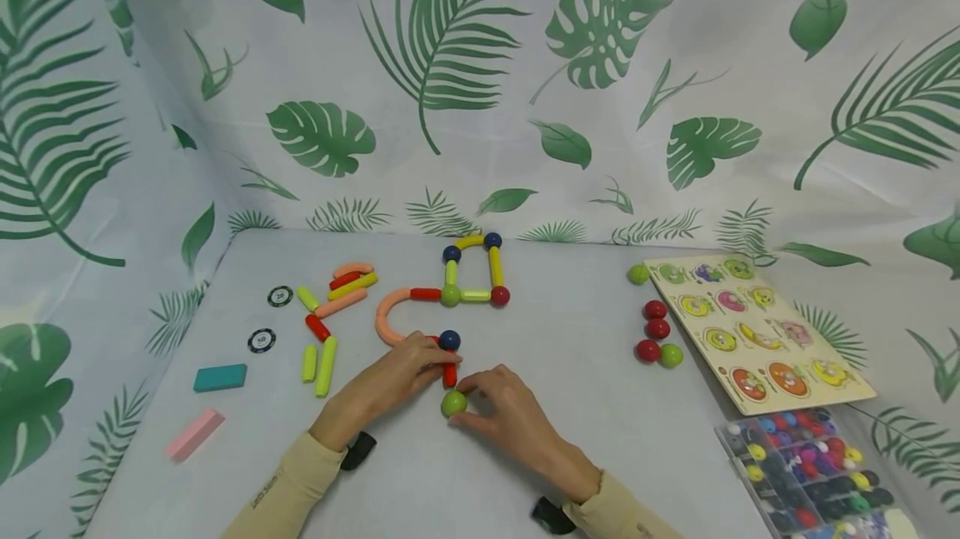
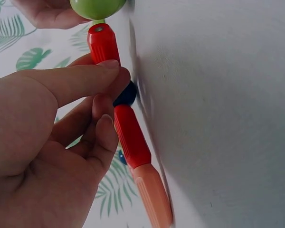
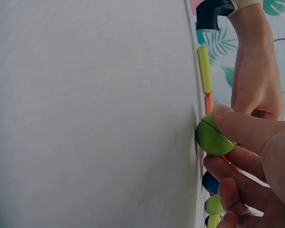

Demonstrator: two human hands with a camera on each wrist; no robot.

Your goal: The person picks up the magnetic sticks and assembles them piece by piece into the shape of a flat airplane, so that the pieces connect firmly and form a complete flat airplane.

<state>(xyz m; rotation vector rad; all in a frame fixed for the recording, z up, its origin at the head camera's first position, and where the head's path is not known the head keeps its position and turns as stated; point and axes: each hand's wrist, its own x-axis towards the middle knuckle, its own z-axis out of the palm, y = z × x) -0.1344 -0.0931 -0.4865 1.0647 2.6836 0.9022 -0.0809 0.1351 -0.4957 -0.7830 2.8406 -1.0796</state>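
Between its thumb and fingers my left hand [image 1: 401,374] grips a short red magnetic rod [image 2: 104,45], close to the dark blue ball [image 1: 449,340] joined to it. Another red rod [image 2: 133,135] and a curved orange rod [image 1: 387,318] run on from that ball. My right hand [image 1: 513,416] pinches a green ball [image 3: 213,137] just short of the red rod's free end; whether they touch is hard to tell. Further back, a closed shape of yellow and lime rods [image 1: 496,267] links blue balls, another green ball [image 1: 450,295] and a red ball [image 1: 500,296].
Loose rods [image 1: 326,366] lie to the left, beside two poker chips [image 1: 262,341], a teal block [image 1: 220,378] and a pink block [image 1: 195,435]. Rightward are red balls [image 1: 648,350], green balls [image 1: 671,356], a fruit picture board [image 1: 765,331] and a clear compartment box [image 1: 817,472].
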